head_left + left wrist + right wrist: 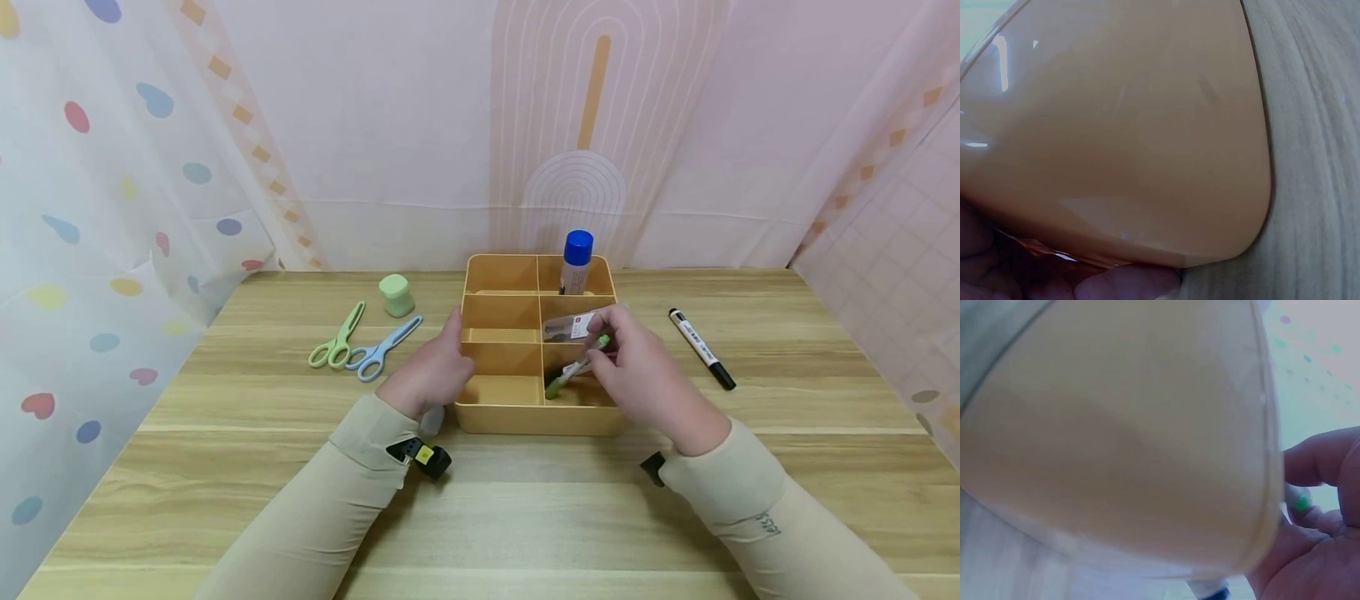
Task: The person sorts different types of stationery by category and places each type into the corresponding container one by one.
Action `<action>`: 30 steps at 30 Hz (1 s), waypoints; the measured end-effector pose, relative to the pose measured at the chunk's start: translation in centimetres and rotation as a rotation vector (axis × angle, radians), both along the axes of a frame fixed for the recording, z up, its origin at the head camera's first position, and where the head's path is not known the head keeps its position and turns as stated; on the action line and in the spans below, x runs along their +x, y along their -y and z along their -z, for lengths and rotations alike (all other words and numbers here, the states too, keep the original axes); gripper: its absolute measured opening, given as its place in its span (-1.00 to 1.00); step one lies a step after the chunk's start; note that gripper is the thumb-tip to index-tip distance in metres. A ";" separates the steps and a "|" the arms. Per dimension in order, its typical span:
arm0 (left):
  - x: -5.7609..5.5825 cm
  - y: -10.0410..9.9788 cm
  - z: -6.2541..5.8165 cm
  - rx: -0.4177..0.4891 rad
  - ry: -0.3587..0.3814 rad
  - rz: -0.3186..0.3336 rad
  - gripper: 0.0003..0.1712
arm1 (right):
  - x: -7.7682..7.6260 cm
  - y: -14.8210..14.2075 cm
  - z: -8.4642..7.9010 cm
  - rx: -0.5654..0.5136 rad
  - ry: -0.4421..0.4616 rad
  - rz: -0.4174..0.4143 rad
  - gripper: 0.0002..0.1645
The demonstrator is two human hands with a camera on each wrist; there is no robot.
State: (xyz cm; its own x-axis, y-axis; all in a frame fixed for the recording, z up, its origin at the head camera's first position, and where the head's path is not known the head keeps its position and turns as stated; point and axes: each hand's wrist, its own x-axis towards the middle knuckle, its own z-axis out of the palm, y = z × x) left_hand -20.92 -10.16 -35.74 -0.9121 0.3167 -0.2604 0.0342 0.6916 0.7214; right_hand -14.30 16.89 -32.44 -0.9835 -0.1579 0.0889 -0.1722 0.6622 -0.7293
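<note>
A tan organizer box (540, 420) with several compartments stands on the table. My left hand (431, 371) grips its left wall, the thumb over the rim; in the left wrist view, fingers (1129, 282) lie against the box's underside edge. My right hand (637, 379) pinches a slim white-and-green pen (576, 367), tilted, its lower end inside the front right compartment. Something dark lies beside that end, partly hidden. In the right wrist view the box wall hides most of the pen. A clear packet (566, 327) with a label lies in the middle right compartment.
A blue-capped glue stick (576, 263) stands in the back right compartment. Left of the box lie green scissors (337, 340), blue scissors (382, 348) and a light green block-like object (396, 296). A whitish item (432, 421) shows below my left hand. A black-and-white marker (702, 348) lies right.
</note>
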 end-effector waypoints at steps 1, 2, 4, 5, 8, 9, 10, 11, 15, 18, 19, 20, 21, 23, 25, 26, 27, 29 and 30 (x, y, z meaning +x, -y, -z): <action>0.0 0.0 0.0 -0.001 0.001 0.000 0.04 | 0.0 -0.1 -0.2 0.011 0.007 0.004 -0.77; 0.0 0.0 0.0 -0.001 0.004 -0.003 0.04 | 0.0 -0.2 -0.4 0.028 0.010 0.006 -0.77; 0.0 0.0 0.0 0.000 0.002 -0.004 0.04 | 0.0 -0.4 -0.7 0.066 0.021 0.012 -0.78; 0.0 0.0 0.1 0.001 0.003 -0.004 0.04 | 0.0 -0.5 -0.8 0.084 0.029 0.013 -0.78; 0.0 0.0 0.1 0.000 -0.006 0.000 0.04 | 0.0 -0.8 -1.1 0.152 0.045 0.014 -0.80; 0.0 0.0 0.1 -0.001 -0.010 0.002 0.04 | 0.0 -0.9 -1.2 0.170 0.046 0.014 -0.81; 0.1 0.0 0.1 -0.002 -0.013 0.004 0.04 | 0.0 -1.0 -1.2 0.183 0.047 0.012 -0.81; 0.1 0.0 0.1 -0.001 -0.013 0.003 0.04 | 0.0 -1.1 -1.3 0.195 0.044 0.009 -0.81; 0.1 -0.1 0.1 0.001 -0.011 0.001 0.04 | 0.0 -1.3 -1.3 0.226 0.023 0.008 -0.80; 0.0 -0.1 0.1 0.002 -0.010 0.001 0.03 | 0.0 -1.3 -1.2 0.239 0.009 0.006 -0.78; 0.0 -0.1 0.1 0.003 -0.010 0.001 0.03 | 0.0 -1.4 -1.2 0.245 0.002 0.002 -0.77; 0.0 0.0 0.1 0.004 -0.010 0.002 0.03 | 0.0 -1.4 -1.2 0.251 -0.012 -0.004 -0.76; 0.0 0.0 0.1 0.004 -0.011 0.003 0.03 | 0.0 -1.4 -1.2 0.256 -0.022 -0.011 -0.75; 0.0 0.0 0.1 0.002 -0.019 0.007 0.02 | -0.1 -1.4 -1.2 0.271 -0.054 -0.030 -0.74; 0.0 0.0 0.1 0.000 -0.024 0.009 0.02 | -0.1 -1.4 -1.2 0.296 -0.090 -0.050 -0.74; 0.1 0.0 0.1 0.000 -0.026 0.009 0.01 | -0.1 -1.4 -1.2 0.311 -0.109 -0.057 -0.74; 0.1 0.0 0.1 -0.001 -0.027 0.009 0.02 | 0.0 -1.4 -1.2 0.326 -0.125 -0.064 -0.74; 0.1 0.0 0.0 0.000 -0.026 0.007 0.01 | 0.1 -1.4 -1.1 0.360 -0.150 -0.075 -0.74; 0.1 0.0 0.0 0.002 -0.024 0.006 0.01 | 0.2 -1.4 -1.1 0.376 -0.156 -0.077 -0.74</action>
State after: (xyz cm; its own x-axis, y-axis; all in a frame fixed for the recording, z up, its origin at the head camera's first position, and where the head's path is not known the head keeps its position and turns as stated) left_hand -20.84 -10.13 -35.79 -0.9159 0.3228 -0.2384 0.0555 0.6902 0.7215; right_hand -14.10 18.31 -31.35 -0.9467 -0.2805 0.1584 -0.3212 0.8584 -0.3999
